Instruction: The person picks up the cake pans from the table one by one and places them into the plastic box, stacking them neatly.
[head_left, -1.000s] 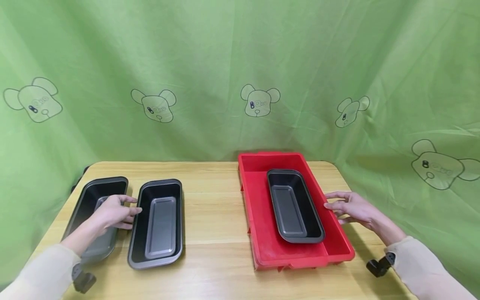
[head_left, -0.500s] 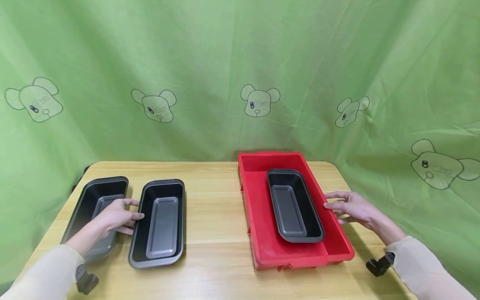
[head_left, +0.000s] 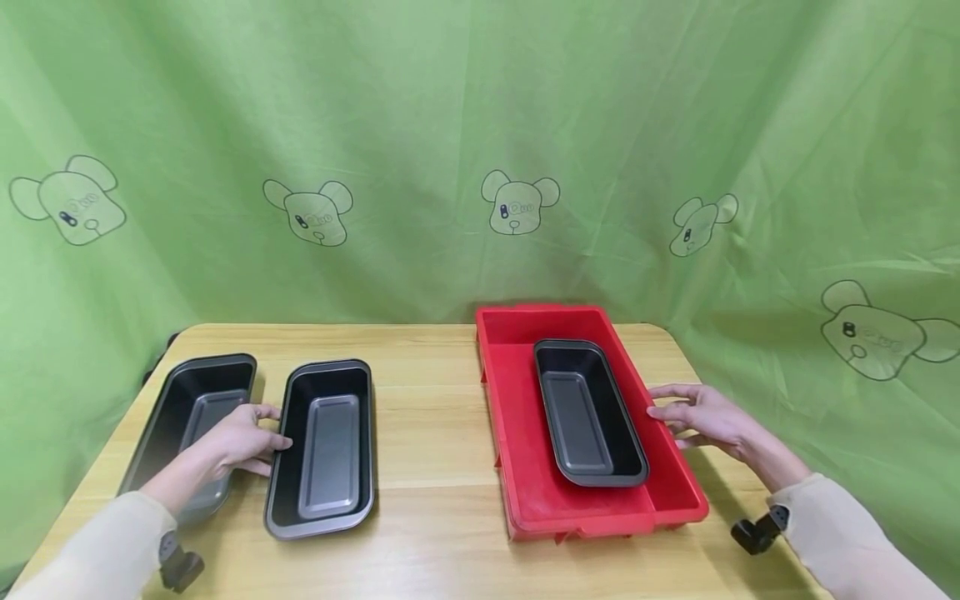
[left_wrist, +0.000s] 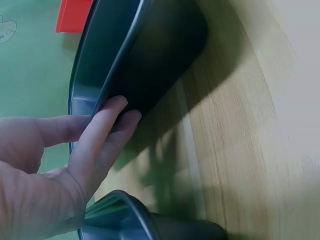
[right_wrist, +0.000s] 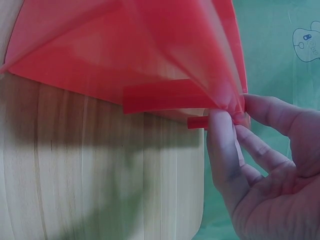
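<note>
Middle loaf pan: dark, left half of the table, long axis near-to-far, cavity up. Can't tell if its base sits fully flat. Left hand has its left long rim pinched, thumb over the inner side, fingers on the outer wall, only the rim's thickness between them; remaining fingers loosely spread. Left loaf pan just beside it, farther left, same type, tilted off parallel, partly hidden under the left forearm. Red tray on the right half, well apart from both pans. Third loaf pan lies inside it, slightly askew, nearer the right wall. Right hand pinches the tray's right rim about midway, gap down to the rim, other fingers outside. Green curtain with mouse-head prints behind the far edge.
</note>
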